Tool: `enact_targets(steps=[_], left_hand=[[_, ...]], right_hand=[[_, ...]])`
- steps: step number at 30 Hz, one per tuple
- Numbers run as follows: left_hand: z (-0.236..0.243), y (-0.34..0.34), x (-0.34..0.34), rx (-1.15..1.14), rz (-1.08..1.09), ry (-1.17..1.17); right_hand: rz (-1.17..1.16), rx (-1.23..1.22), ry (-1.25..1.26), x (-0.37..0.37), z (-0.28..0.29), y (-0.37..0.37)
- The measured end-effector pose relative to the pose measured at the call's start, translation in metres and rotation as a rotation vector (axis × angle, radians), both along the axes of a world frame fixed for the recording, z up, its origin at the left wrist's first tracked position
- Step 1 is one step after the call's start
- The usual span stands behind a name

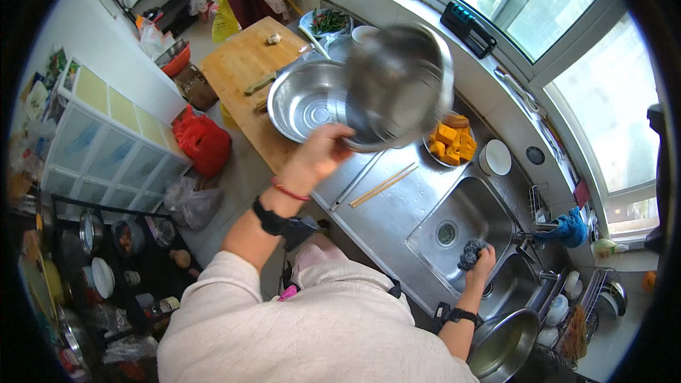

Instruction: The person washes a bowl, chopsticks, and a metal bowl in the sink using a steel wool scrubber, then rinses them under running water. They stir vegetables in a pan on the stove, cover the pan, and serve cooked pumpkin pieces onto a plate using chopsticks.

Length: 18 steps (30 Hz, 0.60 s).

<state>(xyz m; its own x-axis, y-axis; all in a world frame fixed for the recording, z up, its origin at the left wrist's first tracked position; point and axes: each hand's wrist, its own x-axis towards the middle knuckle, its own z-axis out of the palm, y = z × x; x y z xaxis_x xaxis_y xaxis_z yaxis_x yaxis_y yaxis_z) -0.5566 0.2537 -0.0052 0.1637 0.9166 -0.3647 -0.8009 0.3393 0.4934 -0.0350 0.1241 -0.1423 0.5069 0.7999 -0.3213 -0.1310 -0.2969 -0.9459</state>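
Overhead, blurred steel pot (397, 85) gripped at rim by left hand (317, 154), raised over big bowl (306, 103). Right hand (482, 261) closed on dark scrubber (469, 253) over sink (461, 206); fingers partly hidden.

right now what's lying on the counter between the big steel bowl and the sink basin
In the head view, a pair of wooden chopsticks lies on the steel counter between the big steel bowl and the sink basin.

The left arm reaches up and forward, its sleeve pushed back to the elbow, with a dark band and a red cord at the wrist; the left hand (320, 150) is lifted, fingers curled closed in a grip. The right arm extends low to the right, a dark band on its wrist, and the right hand (482, 259) is clenched, knuckles up.
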Motion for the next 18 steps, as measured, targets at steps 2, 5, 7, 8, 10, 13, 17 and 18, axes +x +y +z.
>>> enact_targets(steps=[2,5,7,8,10,13,17,18], left_hand=[[0.002,0.008,-0.076,-0.032,0.193,0.07],[-0.003,0.029,-0.183,-0.022,0.369,0.169],[-0.018,0.043,-0.238,-0.015,0.546,0.408],[-0.026,0.052,-0.263,-0.066,0.602,0.483],[-0.049,0.065,-0.303,-0.102,0.654,0.496],[-0.082,0.088,-0.343,-0.223,0.697,0.475],[-0.111,0.119,-0.371,-0.286,0.739,0.426],[-0.119,0.126,-0.372,-0.299,0.715,0.399]], right_hand=[[0.012,0.169,0.02,-0.06,0.019,0.04],[0.307,0.016,0.356,-0.154,0.059,0.099],[0.495,-0.188,0.208,-0.22,0.082,0.141],[0.562,-0.313,0.115,-0.249,0.091,0.158],[0.769,-0.265,-0.228,-0.311,0.096,0.191],[0.909,-0.474,-0.324,-0.37,0.092,0.229],[0.854,-0.547,-0.17,-0.402,0.071,0.245],[0.77,-0.552,-0.102,-0.405,0.067,0.245]])
